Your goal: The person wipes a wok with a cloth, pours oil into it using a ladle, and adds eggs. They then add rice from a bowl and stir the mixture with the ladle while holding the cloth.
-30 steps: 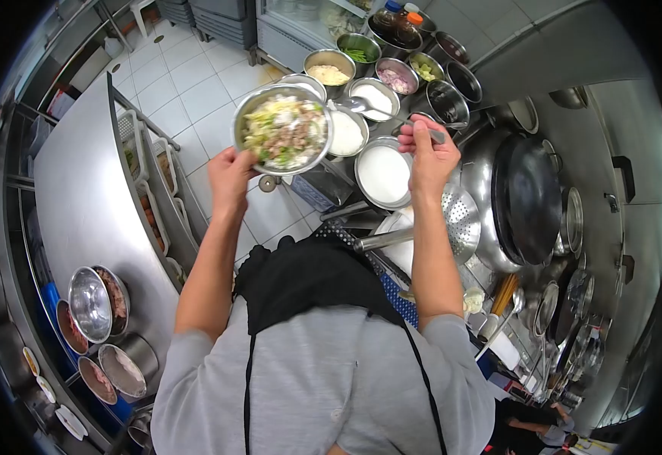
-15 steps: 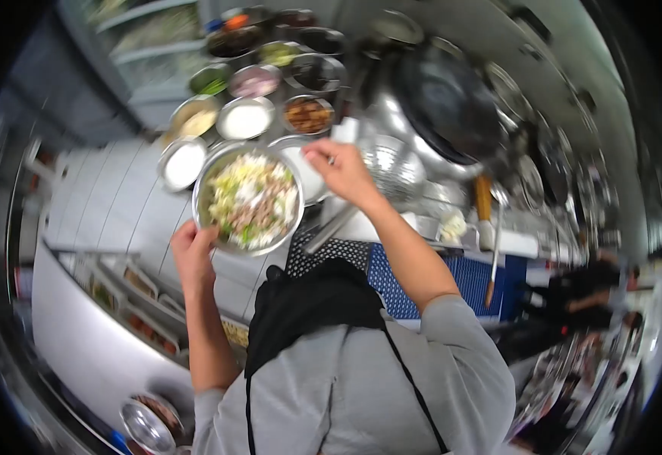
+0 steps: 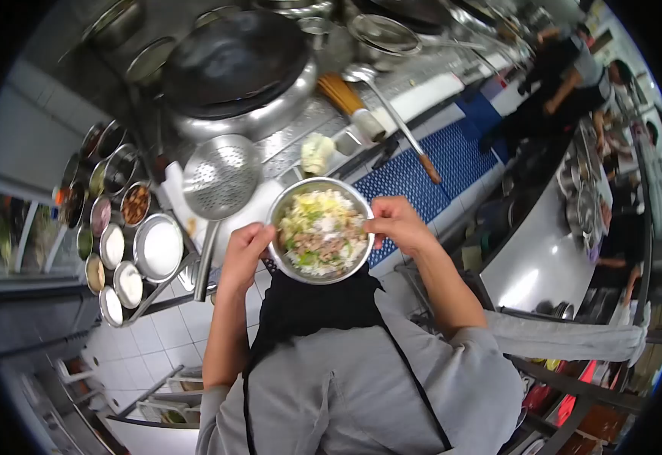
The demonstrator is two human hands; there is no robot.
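Between my hands is a steel bowl (image 3: 272, 249) filled with white rice, chopped greens, yellow bits and pieces of meat, with a white powder on top. My left hand (image 3: 246, 254) grips its left rim, thumb over the edge. On the right rim, my right hand (image 3: 397, 224) is closed in the same way. The bowl is held level in front of my black apron (image 3: 323, 303). Just left of it lies a perforated strainer ladle (image 3: 222, 176), its handle pointing toward me. Beyond the bowl's far rim sits a crumpled pale cloth or lump (image 3: 317, 154).
A large black wok (image 3: 236, 64) rests on the stove ahead. To the left stand several ingredient containers, including a big pan of white powder (image 3: 158, 247). A bamboo brush (image 3: 342, 95) and a long-handled ladle (image 3: 399, 117) lie right. Another person (image 3: 566, 76) stands farther off.
My view has turned right toward the wok. The bowl has moved away from the ingredient containers. My right hand, earlier above the white powder, now holds the bowl's right rim.
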